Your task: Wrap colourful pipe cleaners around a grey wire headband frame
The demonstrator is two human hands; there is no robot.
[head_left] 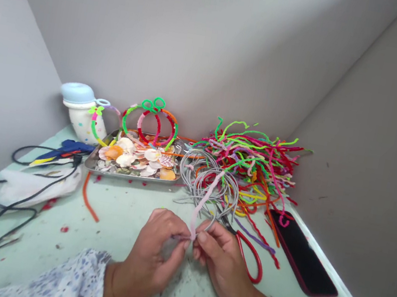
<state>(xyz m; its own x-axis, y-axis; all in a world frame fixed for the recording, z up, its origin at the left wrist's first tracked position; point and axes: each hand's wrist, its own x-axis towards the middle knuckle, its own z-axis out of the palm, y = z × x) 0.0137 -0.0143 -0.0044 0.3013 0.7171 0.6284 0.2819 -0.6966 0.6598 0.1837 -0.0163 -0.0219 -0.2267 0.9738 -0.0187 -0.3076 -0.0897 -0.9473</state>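
Note:
My left hand (160, 251) pinches one end of a pale pink pipe cleaner (206, 198), low in the middle of the view. Close beside it on the right, my right hand (220, 258) has its fingertips closed on the same pipe cleaner, where a grey wire seems to meet it. From between my fingertips the pink strand rises up in front of the coils of grey wire (195, 166). The exact joint at my fingertips is too small to make out. Red-handled scissors (258, 267) lie just beyond my right hand, partly hidden by it.
Behind my hands is a metal tray (133, 177) of seashells with pipe-cleaner rings. A colourful pipe-cleaner pile (254, 158) and phone (305, 260) are at the right. Left are a white bottle (86, 122), a black cable (2, 207) and a plastic bag (32, 186).

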